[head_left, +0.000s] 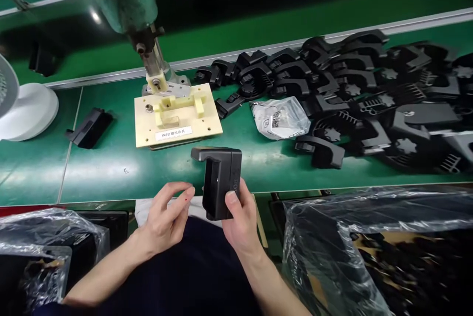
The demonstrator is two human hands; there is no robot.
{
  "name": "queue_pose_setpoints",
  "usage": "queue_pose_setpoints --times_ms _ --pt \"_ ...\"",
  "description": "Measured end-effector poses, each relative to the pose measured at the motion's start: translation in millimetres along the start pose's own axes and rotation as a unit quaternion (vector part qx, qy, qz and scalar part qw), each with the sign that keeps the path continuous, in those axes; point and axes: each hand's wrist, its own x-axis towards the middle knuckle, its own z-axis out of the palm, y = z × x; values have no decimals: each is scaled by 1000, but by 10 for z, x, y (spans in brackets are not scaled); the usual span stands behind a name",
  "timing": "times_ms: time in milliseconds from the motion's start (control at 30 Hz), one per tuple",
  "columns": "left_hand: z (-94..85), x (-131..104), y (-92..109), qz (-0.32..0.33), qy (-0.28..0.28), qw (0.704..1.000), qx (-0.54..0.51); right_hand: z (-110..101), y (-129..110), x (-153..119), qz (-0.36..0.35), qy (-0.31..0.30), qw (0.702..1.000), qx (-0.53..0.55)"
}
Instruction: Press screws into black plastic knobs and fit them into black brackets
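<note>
My right hand (242, 225) grips a black plastic housing (224, 183) from its lower right side, thumb on the near face. The housing stands upright over the table's front edge, with a hooked arm at its top pointing left and an open hollow facing left. Just left of it, my left hand (170, 217) is closed, thumb and forefinger tips together. Whatever it may pinch is hidden or too small to name. A small red spot shows on one finger. Beyond both hands lies a cream jig (142, 124) with a white label, under a green screwdriving machine (121, 1).
Many black plastic parts (332, 104) crowd the table's right side, beside a plastic bag of small pieces (281, 118). Another black housing (92, 128) lies left of the jig, near white discs (37, 109). Plastic-lined bins (318, 247) stand below the front edge.
</note>
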Motion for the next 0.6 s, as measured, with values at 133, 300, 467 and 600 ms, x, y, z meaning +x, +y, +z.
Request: queue_pose_setpoints --times_ms 133,300,467,600 --pt "5 3 -17 1 3 1000 21 36 52 -64 -21 -13 999 -34" --pt "26 -25 -55 -10 2 999 34 61 48 -122 -58 -47 996 -57" --pt "43 -97 -20 -106 13 992 -61 95 -3 -137 -100 -69 990 -77" --pt "66 -180 131 -395 86 861 -309 210 -22 -237 -137 -81 974 -164"
